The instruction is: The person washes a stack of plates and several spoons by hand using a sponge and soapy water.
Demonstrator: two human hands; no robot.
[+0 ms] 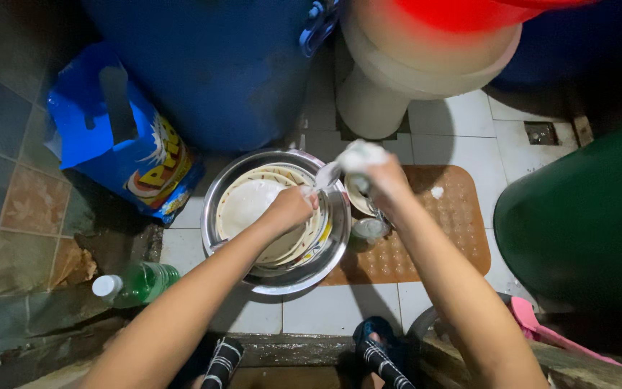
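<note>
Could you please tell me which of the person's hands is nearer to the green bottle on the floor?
Left. The left hand is in the metal basin, right of the green bottle; the right hand is farther right.

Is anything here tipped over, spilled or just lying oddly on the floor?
Yes: a green bottle with a white cap lies on its side on the wet floor, left of the metal basin. A blob of white foam sits on the brown mat. The plates look stacked normally.
</note>
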